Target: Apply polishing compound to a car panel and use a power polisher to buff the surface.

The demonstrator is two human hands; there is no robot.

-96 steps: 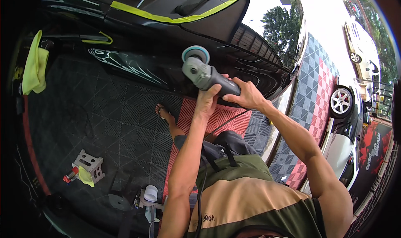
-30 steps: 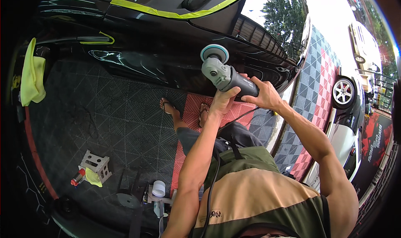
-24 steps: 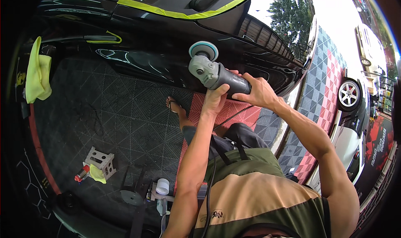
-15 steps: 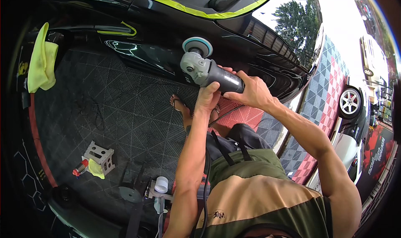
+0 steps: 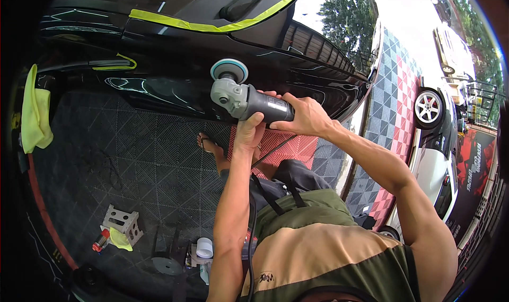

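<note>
Both my hands grip a grey-and-black power polisher (image 5: 238,98). My left hand (image 5: 249,132) wraps around it from below, just behind the grey head, thumb up along the side. Farther back, my right hand (image 5: 306,115) closes over the black rear body. The polisher's round pad (image 5: 229,71), white with a teal ring, lies against or very close to the glossy black car panel (image 5: 175,71); contact is hard to tell. Yellow-green masking tape (image 5: 191,25) borders the car's window glass above. A dark cord runs from the tool down past my left arm.
A yellow cloth (image 5: 37,114) hangs at the far left. On the dark tiled floor (image 5: 154,159) stand a grey step stool (image 5: 123,222) with a red-capped bottle and cloth beside it, and a white tub (image 5: 204,247). A white-wheeled car (image 5: 428,109) is parked at right.
The polisher, with both hands on it, sits lower and farther left in view. The car and floor have shifted in view as well, so my head has moved.
</note>
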